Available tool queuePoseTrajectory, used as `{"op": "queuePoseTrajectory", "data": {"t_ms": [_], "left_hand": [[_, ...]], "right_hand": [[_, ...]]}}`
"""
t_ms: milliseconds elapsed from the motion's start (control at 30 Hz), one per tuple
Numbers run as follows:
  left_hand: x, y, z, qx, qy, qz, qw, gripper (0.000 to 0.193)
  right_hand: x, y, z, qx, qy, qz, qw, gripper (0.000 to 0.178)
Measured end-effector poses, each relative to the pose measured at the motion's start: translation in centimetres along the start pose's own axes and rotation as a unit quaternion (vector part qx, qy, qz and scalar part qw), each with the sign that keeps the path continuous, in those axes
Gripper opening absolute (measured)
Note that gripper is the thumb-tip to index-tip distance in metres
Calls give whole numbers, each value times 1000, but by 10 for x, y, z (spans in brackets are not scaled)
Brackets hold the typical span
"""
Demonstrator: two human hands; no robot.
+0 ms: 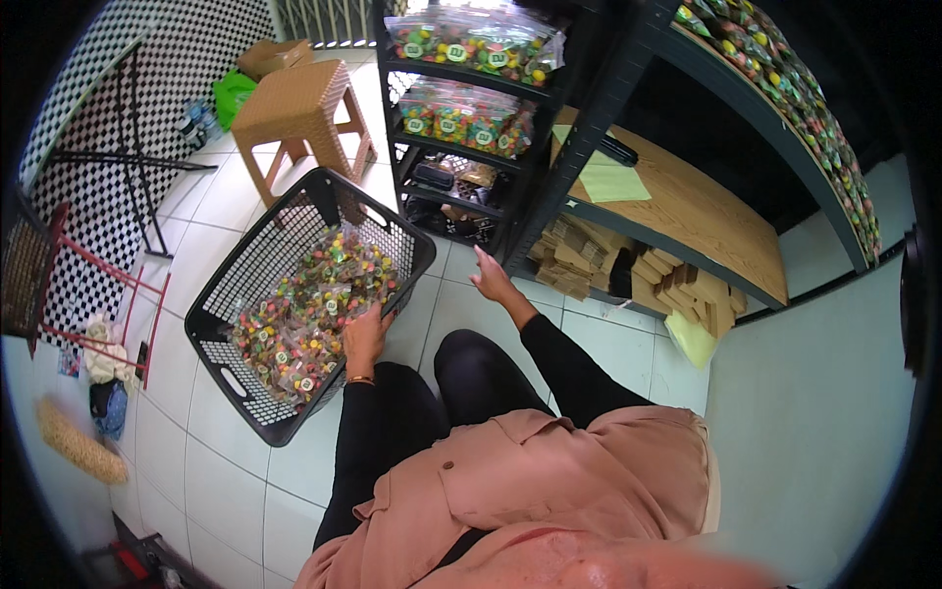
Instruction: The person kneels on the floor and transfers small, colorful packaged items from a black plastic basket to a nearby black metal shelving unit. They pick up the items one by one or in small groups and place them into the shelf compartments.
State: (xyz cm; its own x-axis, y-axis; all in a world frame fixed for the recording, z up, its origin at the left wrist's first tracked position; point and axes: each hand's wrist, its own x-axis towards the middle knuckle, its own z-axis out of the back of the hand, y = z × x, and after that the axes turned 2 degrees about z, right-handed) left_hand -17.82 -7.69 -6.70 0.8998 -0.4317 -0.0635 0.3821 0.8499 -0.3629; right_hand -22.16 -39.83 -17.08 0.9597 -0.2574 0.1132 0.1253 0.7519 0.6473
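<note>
A black plastic basket (224, 294) sits on the floor in front of me to the left. Many small clear packets of colourful candies (304, 304) are heaped in it, some with round white labels. My left hand (365, 341), with a bracelet at the wrist, reaches over the basket's near right side. Its fingers close on a candy packet at the edge of the heap; the fingertips are partly hidden. Over the floor between basket and shelves, my right hand (497, 282) is raised, a finger stretched out, with nothing visible in it.
A black rack (461, 74) ahead carries large bags of similar candies. On the right, a shelf unit has a wooden board (687, 201) with folded brown cardboard (579, 250) below. Behind the basket stands a brown woven-pattern stool (294, 103). A red-framed stand (108, 285) is at left.
</note>
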Motion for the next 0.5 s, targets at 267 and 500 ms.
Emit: {"op": "queuePoseTrajectory", "data": {"t_ms": [267,500], "left_hand": [[12,15,-12,13,-15,6,1000,37],[14,11,-6,-30,9,-15,999,42]], "right_hand": [[77,22,20,-50,-25,-76,996,100],[80,17,36,-137,55,-199,969,103]]}}
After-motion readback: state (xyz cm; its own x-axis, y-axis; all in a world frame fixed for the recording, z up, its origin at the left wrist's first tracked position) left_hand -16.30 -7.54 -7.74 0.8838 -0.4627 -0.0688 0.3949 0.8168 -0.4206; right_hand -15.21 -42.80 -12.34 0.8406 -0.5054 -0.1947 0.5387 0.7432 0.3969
